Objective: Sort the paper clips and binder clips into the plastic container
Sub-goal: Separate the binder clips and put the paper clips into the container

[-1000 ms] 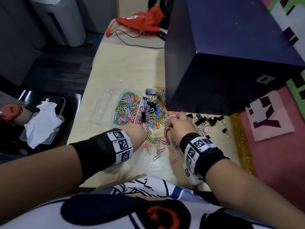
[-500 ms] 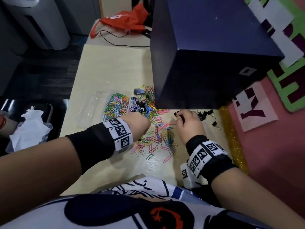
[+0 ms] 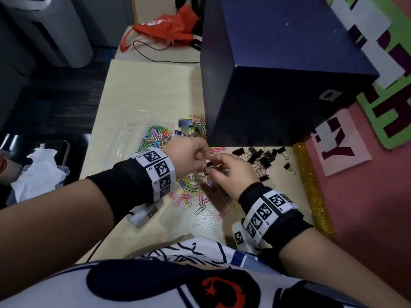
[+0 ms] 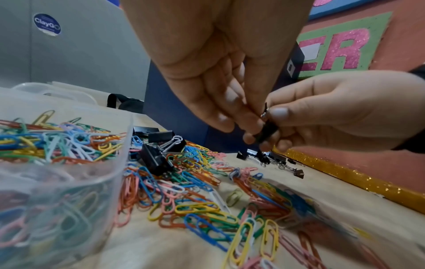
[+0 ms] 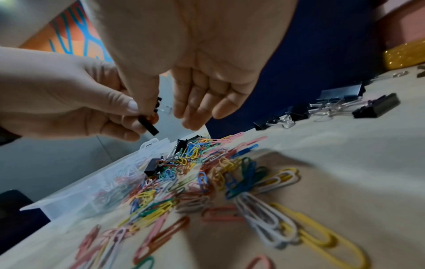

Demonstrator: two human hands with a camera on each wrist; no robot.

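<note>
Both hands meet above the loose coloured paper clips [image 3: 191,192] on the table. My left hand [image 3: 200,162] and right hand [image 3: 216,170] each pinch the same small black binder clip [image 3: 209,163], seen close up in the wrist views [image 4: 266,129] [image 5: 148,125]. The clear plastic container [image 3: 124,138] lies to the left, one compartment full of paper clips [image 4: 57,138]. A group of black binder clips [image 3: 260,158] lies to the right by the box. A few larger binder clips [image 4: 158,154] sit in the paper-clip pile.
A big dark blue box [image 3: 278,85] stands on the table's far right. A gold glitter strip [image 3: 311,190] edges the table's right side. A red bag [image 3: 164,25] with a cable lies at the back. Tissue in a tub [image 3: 37,174] sits off the left edge.
My right hand reached to the binder clips by the box and came back left. My left hand lifted off the pile, and both now pinch a black binder clip.
</note>
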